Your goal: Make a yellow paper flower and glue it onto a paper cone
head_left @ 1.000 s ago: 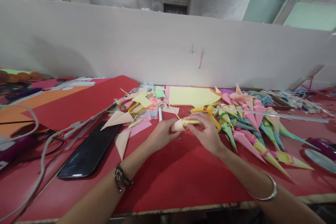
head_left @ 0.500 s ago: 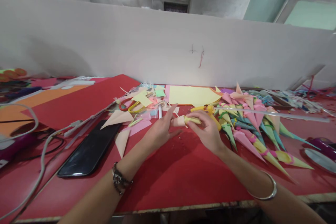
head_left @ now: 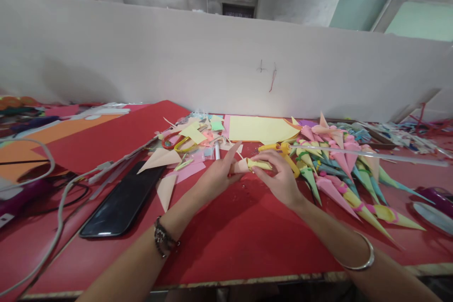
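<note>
Left hand [head_left: 216, 178] has spread its fingers by the paper roll [head_left: 242, 166]; right hand [head_left: 282, 178] pinches it.

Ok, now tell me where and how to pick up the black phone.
Grip the black phone by both long edges of its near half, probably best coming down from above on the wearer's side: it lies flat and slim, with that half bare, while cream paper overlaps its far end.
</note>
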`<state>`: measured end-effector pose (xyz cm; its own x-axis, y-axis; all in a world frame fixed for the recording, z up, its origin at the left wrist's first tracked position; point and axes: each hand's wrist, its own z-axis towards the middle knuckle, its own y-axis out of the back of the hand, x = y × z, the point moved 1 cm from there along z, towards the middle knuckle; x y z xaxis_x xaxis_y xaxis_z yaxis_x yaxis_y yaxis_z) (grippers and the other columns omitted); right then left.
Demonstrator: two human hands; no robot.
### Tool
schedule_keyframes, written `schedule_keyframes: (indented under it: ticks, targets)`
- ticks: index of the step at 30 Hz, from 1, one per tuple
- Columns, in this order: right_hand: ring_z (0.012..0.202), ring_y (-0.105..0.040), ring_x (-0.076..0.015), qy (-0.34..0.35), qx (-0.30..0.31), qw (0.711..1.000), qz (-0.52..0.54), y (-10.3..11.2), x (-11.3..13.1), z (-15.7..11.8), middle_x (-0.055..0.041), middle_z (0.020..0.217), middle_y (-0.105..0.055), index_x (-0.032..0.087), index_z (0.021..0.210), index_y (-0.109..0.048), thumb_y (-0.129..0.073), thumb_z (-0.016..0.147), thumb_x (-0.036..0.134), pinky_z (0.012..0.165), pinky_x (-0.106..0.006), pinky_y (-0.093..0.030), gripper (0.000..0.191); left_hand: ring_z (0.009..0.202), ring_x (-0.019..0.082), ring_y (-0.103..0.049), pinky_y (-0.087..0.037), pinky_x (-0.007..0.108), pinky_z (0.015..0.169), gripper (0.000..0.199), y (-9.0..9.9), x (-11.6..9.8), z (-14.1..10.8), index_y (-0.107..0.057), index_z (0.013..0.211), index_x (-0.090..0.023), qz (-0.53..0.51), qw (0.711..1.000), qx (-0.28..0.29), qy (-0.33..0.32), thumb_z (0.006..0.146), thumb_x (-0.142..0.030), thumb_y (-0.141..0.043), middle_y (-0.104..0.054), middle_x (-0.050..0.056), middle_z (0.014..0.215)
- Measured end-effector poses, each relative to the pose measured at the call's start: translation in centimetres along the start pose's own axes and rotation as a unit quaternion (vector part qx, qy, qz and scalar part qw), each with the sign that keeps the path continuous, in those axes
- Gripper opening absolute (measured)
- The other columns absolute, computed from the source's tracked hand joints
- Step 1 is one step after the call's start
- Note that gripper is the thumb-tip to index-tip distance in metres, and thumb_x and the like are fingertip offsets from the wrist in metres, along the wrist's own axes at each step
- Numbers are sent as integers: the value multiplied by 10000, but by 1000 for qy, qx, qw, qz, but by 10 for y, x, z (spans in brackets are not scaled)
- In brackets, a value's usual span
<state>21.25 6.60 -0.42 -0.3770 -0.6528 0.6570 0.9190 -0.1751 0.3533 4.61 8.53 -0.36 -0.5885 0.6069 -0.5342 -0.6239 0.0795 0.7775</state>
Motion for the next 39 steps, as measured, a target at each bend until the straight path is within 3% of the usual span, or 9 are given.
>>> schedule_keyframes:
  ticks: [5, 10, 22, 31, 39]
  targets:
    - [859, -534, -165, 3, 17, 1000, 2, 0, 0, 0, -20, 855, -560, 227, 829, -587, -567, 739, 204, 786, -302, -419, 95, 499, 106, -461, -355, 188, 496, 664, 1, 0, -1, -125, 1326, -130, 21, 999, 11, 26, 767, -235, -468, -503, -51, 574]
    - [877, -538, -170, 4, 40, 999, 10, 0, -1, 1, -24, 854, -568, 225, 830, -596, -574, 739, 219, 798, -308, -421, 94, 549, 121, -513, -367, 190, 508, 630, 2, 0, -1, -154, 1309, -128, 33, 999, 0, 8, 761, -206, -454, -559, -18, 648]
    - [820, -547, -165, 33, 54, 998, 9, 0, 1, 0, -20, 812, -597, 210, 815, -585, -559, 746, 181, 748, -297, -430, 79, 526, 143, -549, -322, 181, 458, 662, 0, -5, -3, -143, 1311, -158, 179, 983, 16, 30, 746, -173, -488, -589, -9, 652]
    - [717, -531, -142, 10, 54, 998, -6, 1, 5, -2, -11, 794, -571, 208, 841, -540, -550, 755, 207, 623, -251, -422, 87, 465, 120, -503, -280, 167, 426, 655, -2, -3, -2, -176, 1300, -163, 153, 988, 16, 27, 726, -162, -491, -545, -43, 587]
    - [791, -540, -157, 41, 45, 998, 2, 1, 6, 1, -22, 796, -569, 208, 790, -553, -527, 778, 204, 715, -283, -429, 29, 516, 110, -504, -313, 170, 462, 615, -4, 0, -4, -169, 1293, -141, 110, 994, -3, -9, 746, -168, -448, -562, -20, 659]
